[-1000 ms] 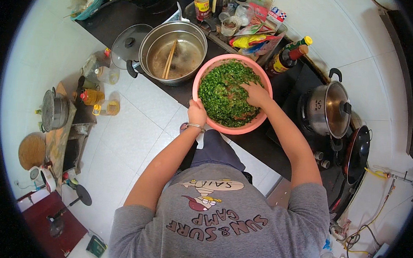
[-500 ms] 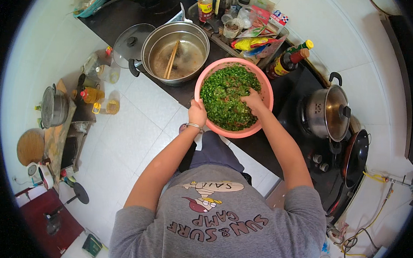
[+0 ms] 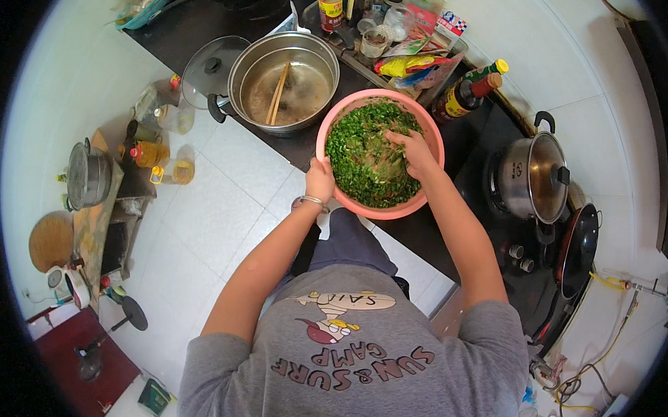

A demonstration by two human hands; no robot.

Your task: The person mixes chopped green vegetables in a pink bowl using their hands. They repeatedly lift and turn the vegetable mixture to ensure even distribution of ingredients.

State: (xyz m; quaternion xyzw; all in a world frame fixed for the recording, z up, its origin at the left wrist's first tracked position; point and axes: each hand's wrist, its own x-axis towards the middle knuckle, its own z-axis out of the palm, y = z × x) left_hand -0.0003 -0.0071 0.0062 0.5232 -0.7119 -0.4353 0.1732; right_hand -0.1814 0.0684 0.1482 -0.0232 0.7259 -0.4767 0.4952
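A pink basin stands at the edge of the dark counter, full of finely chopped greens with brownish bits mixed in. My left hand is closed on its near left rim, thumb inside; a bracelet circles that wrist. Over the right half of the greens is my right hand, its fingers bent and apart at the surface of the mix. Whether some greens cling under the palm is hidden. Left of the basin sits a steel pot with cloudy liquid, and a pair of chopsticks leans in it.
A glass lid lies left of the pot. Behind the basin is a tray of jars and packets, with sauce bottles beside it. A lidded steel pot and a dark pan stand on the right. Oil bottles stand at left.
My right hand has lifted and moved slightly up and left, its fingers now showing more above the greens. The greens' surface is stirred, with a paler patch exposed. My left hand keeps the rim.
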